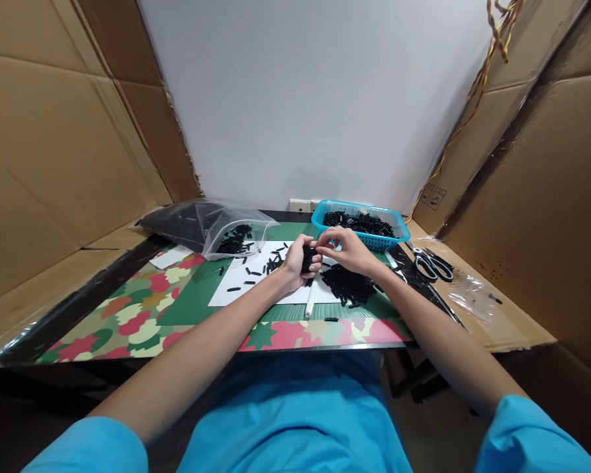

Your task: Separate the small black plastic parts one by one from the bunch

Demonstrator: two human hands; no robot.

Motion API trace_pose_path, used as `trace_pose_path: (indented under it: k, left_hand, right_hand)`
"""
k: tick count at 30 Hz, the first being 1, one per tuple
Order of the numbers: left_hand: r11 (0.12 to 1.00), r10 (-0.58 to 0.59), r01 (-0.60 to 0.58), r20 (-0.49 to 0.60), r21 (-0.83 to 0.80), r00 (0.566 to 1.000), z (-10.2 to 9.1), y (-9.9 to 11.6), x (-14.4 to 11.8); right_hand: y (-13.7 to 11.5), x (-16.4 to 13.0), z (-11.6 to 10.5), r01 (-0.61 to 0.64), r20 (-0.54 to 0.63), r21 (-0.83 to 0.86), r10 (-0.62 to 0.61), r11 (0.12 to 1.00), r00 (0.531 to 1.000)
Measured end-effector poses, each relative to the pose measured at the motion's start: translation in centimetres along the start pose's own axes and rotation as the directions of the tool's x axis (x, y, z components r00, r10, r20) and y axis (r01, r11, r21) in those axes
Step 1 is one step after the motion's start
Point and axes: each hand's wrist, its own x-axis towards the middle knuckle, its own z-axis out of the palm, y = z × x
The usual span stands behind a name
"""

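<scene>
Landmark: white sheet (256, 276). Just past its near edge, a white stick (310, 301). Above the sheet's right part, left hand (300, 259) cupped around a bunch of black pieces (307, 257); right hand (349, 248) pinches at that bunch. Right of the sheet, a loose black pile (347, 286); more strays lie on the sheet. Beyond, left: open clear bag (234, 235), partly filled. Beyond, right: blue basket (359, 225), well filled. Judged midway.

Looks like a makeshift small-parts assembly booth, not a real factory line. Cardboard walls (54, 164) box in the tabletop (142, 315), a blue basket (320, 215) of tiny black parts sits at its far edge, and scissors (433, 264) lie at its right edge.
</scene>
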Motion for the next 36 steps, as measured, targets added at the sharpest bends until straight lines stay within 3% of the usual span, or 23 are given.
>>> trace_pose_path:
  k: [5,11,26,36]
  left_hand:
    - [0.998,0.055,-0.050,-0.101,0.043,0.993,0.7,0.0,-0.5]
    - [0.995,0.082,-0.074,-0.120,0.068,0.989,1.3,0.2,-1.1]
    - [0.995,0.078,-0.072,-0.088,0.061,0.993,1.4,0.3,-1.3]
    - [0.997,0.060,-0.056,-0.077,0.053,0.995,1.5,0.3,-1.2]
  right_hand:
    - [0.7,0.1,0.3,-0.059,-0.076,0.047,0.063,0.997,0.995]
    - [2.2,0.0,-0.6,-0.138,-0.122,0.145,0.156,0.980,0.980]
    - [2.9,-0.2,-0.4,-0.296,0.122,0.421,0.271,0.857,0.955]
    - [3.2,-0.2,-0.3,-0.345,0.157,0.488,0.309,0.802,0.938]
